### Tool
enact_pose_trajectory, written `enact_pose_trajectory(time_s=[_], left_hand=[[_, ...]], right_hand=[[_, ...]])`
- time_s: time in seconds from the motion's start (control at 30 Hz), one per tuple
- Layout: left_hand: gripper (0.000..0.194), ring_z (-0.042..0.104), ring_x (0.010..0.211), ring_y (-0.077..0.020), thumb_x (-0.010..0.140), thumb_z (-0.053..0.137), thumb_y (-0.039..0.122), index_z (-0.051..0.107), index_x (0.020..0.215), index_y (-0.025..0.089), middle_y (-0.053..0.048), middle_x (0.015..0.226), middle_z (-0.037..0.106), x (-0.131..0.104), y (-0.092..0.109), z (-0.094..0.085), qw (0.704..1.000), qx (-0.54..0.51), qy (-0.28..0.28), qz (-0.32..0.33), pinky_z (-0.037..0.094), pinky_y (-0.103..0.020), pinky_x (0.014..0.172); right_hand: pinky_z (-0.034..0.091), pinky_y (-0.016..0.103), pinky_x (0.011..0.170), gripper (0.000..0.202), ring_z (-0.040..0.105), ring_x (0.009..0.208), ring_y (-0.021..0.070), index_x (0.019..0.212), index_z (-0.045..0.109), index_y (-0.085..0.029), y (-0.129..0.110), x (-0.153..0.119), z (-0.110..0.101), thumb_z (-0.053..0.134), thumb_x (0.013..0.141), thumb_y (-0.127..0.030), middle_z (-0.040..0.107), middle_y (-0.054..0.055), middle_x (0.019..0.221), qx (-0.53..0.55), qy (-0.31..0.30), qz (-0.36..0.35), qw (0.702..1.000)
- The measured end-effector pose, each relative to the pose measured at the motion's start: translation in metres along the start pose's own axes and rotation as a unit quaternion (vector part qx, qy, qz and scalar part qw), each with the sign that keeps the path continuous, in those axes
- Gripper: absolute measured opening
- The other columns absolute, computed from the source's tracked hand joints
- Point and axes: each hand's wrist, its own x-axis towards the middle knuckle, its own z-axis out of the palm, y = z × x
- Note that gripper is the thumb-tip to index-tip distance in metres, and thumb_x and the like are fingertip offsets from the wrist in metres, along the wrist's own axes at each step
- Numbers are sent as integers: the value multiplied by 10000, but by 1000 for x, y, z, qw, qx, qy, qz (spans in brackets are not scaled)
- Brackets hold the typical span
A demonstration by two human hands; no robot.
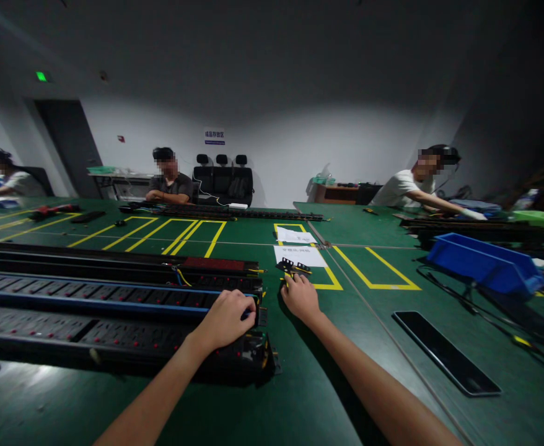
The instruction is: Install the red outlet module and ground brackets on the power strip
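Long black power strips (30,325) with outlets and red dots lie side by side at the left, one with a blue edge. My left hand (228,317) is over their right ends, its fingers curled down around the end of the blue-edged strip; the fingertips are partly hidden. To the right of the strips, my right hand (301,298) reaches forward with bent fingers at a small pile of black slotted brackets (294,266). Its fingertips are closed at the near edge of that pile, and what they pinch is mostly hidden.
White paper sheets (316,256) lie behind the brackets. A black phone (446,353), a blue bin (486,263) and black cables (467,297) are on the right. Yellow tape (393,287) marks the green table. Several people sit or lean around it, one (409,186) reaching at the right.
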Motion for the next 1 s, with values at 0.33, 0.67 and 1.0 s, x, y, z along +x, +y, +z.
enact_pose_trajectory(time_s=[0.33, 0.67, 1.0], left_hand=[[82, 634, 966, -221, 910, 584, 200, 642, 855, 220, -7, 920, 698, 0, 0, -1, 1000, -10, 1, -1, 404, -371, 909], [92, 633, 980, -223, 911, 574, 193, 642, 854, 216, -11, 929, 703, 0, 3, -4, 1000, -9, -11, -7, 401, -374, 913], [81, 629, 982, -221, 919, 581, 208, 645, 870, 217, -8, 934, 700, 0, 0, 1, 1000, -3, -8, -4, 389, -373, 898]], right_hand=[[430, 366, 944, 342, 564, 1166, 293, 1222, 682, -179, 0, 0, -1, 458, 994, -303, 672, 147, 1209, -1, 1, -1, 1000], [423, 374, 965, 356, 552, 1194, 295, 1249, 674, -180, 0, 0, 0, 456, 998, -308, 665, 152, 1240, 1, -1, 0, 1000], [421, 382, 958, 360, 550, 1191, 299, 1261, 666, -178, 0, 0, 2, 457, 997, -307, 662, 158, 1237, 2, 0, 2, 1000]])
